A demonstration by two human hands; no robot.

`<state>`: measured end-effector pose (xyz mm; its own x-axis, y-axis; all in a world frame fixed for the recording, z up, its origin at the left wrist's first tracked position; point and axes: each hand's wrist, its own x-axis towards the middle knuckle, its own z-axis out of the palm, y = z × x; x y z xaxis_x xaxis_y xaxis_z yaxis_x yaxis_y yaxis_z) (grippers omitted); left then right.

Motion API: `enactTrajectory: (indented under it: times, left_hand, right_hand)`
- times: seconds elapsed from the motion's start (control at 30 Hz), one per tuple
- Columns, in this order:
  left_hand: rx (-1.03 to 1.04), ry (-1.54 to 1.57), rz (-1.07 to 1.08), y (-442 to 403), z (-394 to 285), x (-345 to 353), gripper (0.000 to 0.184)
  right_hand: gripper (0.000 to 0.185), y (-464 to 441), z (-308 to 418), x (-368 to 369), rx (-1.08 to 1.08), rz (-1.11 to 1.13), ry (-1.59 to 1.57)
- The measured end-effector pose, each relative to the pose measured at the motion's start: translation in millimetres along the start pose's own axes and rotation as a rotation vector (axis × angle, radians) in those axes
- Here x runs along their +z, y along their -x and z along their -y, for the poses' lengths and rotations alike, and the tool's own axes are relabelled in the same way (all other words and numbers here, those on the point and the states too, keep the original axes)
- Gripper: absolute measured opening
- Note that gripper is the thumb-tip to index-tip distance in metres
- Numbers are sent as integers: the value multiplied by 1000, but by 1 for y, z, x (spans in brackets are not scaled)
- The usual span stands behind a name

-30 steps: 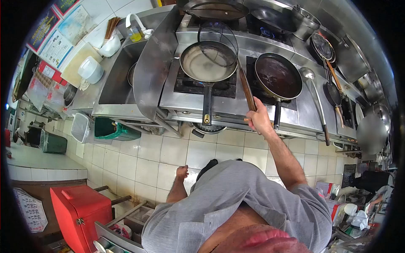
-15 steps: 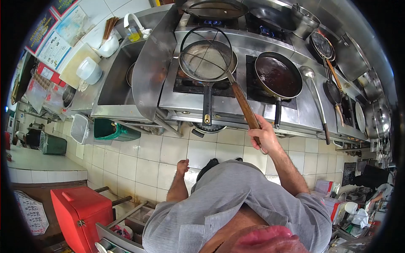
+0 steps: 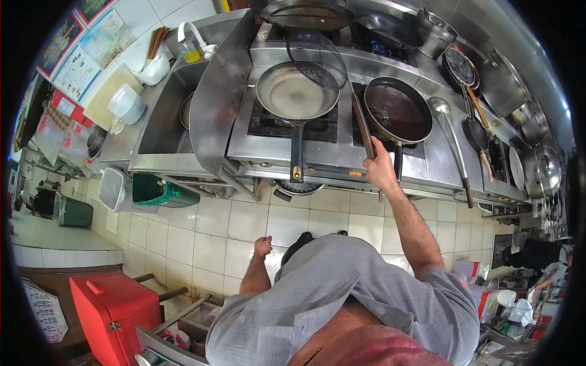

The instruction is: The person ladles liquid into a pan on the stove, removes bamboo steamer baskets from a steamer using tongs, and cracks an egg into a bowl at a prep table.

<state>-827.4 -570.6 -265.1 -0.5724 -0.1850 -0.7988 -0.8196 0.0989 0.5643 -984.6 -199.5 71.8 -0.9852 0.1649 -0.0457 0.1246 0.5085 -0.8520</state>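
My right hand is wrapped round the wooden handle of a large round mesh strainer. The strainer is tilted above the far side of a frying pan holding a cloudy, pale liquid. To the right of that pan, near my right hand, sits a second frying pan with dark reddish-brown liquid. A long ladle lies on the stove further right. My left hand hangs low beside my body above the tiled floor, its fingers curled and nothing visible in them.
More pans stand on the back burners, one over a blue flame. A metal splash guard separates the stove from a sink at left. Bins sit below it. A red box is behind on the left.
The strainer has lifted and tilted up, away from the middle of the left pan, uncovering the pale liquid. My right hand has moved forward with it. My left hand has barely moved.
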Motion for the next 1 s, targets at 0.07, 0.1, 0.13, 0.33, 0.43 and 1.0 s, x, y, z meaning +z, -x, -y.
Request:
enactTrajectory:
  times: [0.07, 0.1, 0.13, 0.33, 0.43, 1.0]
  left_hand:
    - [11, 55, -3, 3, -1, -2, 35]
    - [10, 58, -6, 5, -2, -3, 35]
    - [13, 69, -18, 7, -1, -4, 36]
    - [-7, 21, -7, 3, 10, -9, 40]
    - [-2, -23, 22, 3, 11, -10, 44]
    - [93, 71, 10, -8, -4, -4, 38]
  right_hand:
    - [62, 10, 12, 5, 64, 43, -100]
    - [62, 16, 13, 7, 62, 47, -100]
    - [62, 23, 13, 9, 80, 69, -167]
    - [60, 48, 21, 15, 225, 202, -443]
    - [60, 56, 19, 19, 206, 218, -525]
    - [60, 53, 28, -3, 93, 161, -433]
